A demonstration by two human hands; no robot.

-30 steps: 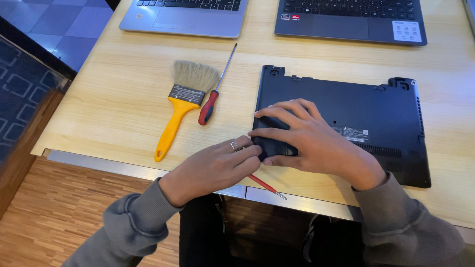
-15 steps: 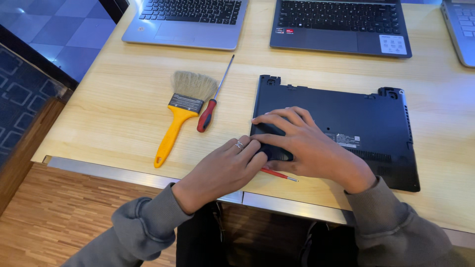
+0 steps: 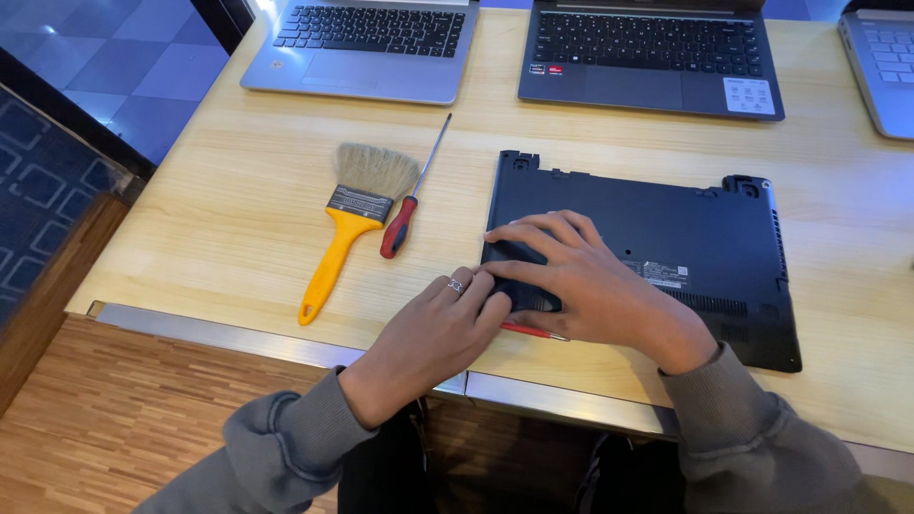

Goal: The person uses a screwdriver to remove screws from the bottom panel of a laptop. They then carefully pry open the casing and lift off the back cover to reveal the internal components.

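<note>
A black laptop base [image 3: 685,238] lies underside up on the wooden table [image 3: 219,219]. My right hand [image 3: 590,281] rests flat on its near left part, fingers spread toward the left edge. My left hand [image 3: 428,333], with a ring on one finger, curls its fingertips over the base's near left corner, touching my right hand. A thin red tool [image 3: 533,331] pokes out from under both hands along the base's front edge; I cannot tell whether either hand holds it.
A yellow-handled paintbrush [image 3: 347,214] and a red-handled screwdriver [image 3: 405,214] lie left of the base. Behind it stand a silver laptop [image 3: 371,48], a dark grey laptop [image 3: 657,57] and part of a third [image 3: 885,67]. A metal strip [image 3: 238,338] edges the table's front.
My left hand's fingers have slid closer onto the base's corner, and the red tool now lies flatter along the front edge. The view has tilted slightly; my right hand stays put.
</note>
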